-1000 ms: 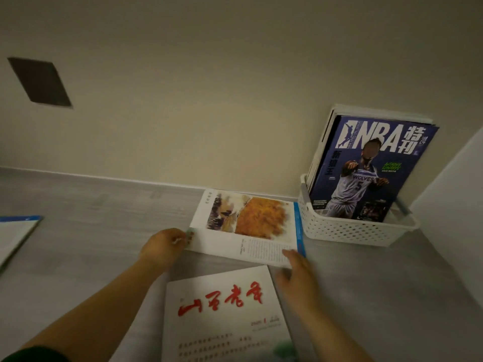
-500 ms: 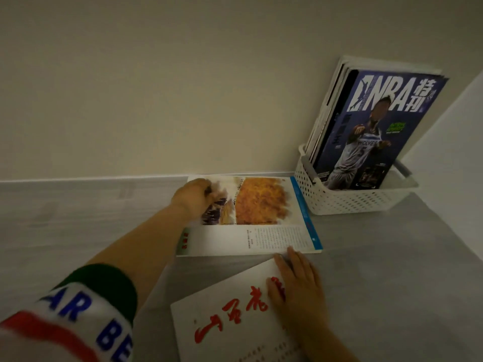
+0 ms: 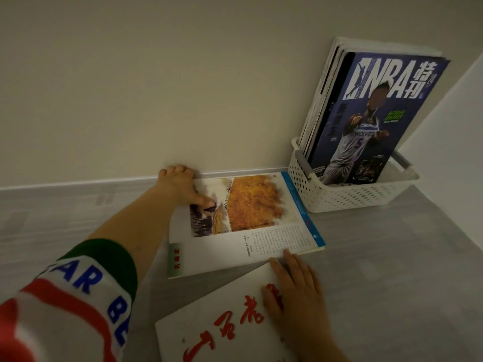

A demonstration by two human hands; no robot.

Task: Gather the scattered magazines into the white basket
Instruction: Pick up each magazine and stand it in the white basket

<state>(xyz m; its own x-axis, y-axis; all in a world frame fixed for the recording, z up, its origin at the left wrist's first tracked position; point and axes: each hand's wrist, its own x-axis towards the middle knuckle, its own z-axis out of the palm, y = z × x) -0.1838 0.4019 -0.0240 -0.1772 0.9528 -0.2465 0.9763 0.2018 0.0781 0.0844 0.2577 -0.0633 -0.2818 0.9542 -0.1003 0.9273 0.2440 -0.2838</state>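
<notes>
A magazine with an orange picture and a blue edge (image 3: 251, 220) lies flat on the grey surface beside the white basket (image 3: 347, 197). My left hand (image 3: 180, 185) is at its far left corner by the wall, fingers curled over that edge and thumb on the page. My right hand (image 3: 295, 286) lies flat on a white magazine with red characters (image 3: 222, 327), its fingertips touching the near edge of the picture magazine. In the basket several magazines stand upright, a blue NBA one (image 3: 376, 113) in front.
The basket stands in the corner between the beige back wall (image 3: 183, 87) and a white side panel (image 3: 460, 121). Grey surface (image 3: 392, 270) stretches to the right of the magazines and to the left of my arm.
My left hand has slid from the picture up to the magazine's far left corner at the wall. My right hand stays on the white magazine. The view has moved closer.
</notes>
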